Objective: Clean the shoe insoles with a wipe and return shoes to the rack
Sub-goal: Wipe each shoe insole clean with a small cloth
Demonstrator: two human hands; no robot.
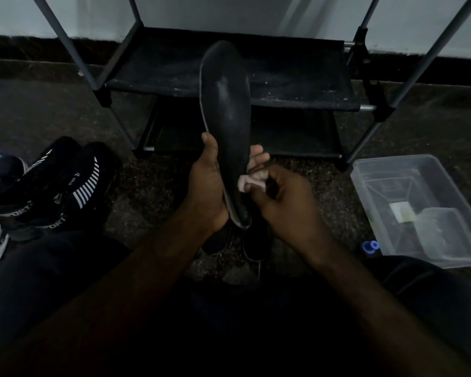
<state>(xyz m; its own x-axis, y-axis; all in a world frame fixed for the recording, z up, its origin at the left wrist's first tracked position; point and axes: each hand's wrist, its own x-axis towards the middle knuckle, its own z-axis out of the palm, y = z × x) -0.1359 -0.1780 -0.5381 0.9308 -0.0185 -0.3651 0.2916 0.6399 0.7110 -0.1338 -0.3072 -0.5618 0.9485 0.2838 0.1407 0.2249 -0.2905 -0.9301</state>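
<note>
Our left hand (206, 183) grips the upright black insole (226, 104); our right hand (280, 202) pinches a wipe (246, 182) against it, near the rack (297, 85).

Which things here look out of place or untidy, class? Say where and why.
The black striped shoes lie heaped on the floor at left, not shelved. The rack's upper shelf is flecked with pale specks, like dust or grit. The insole shows no visible damage.
</note>
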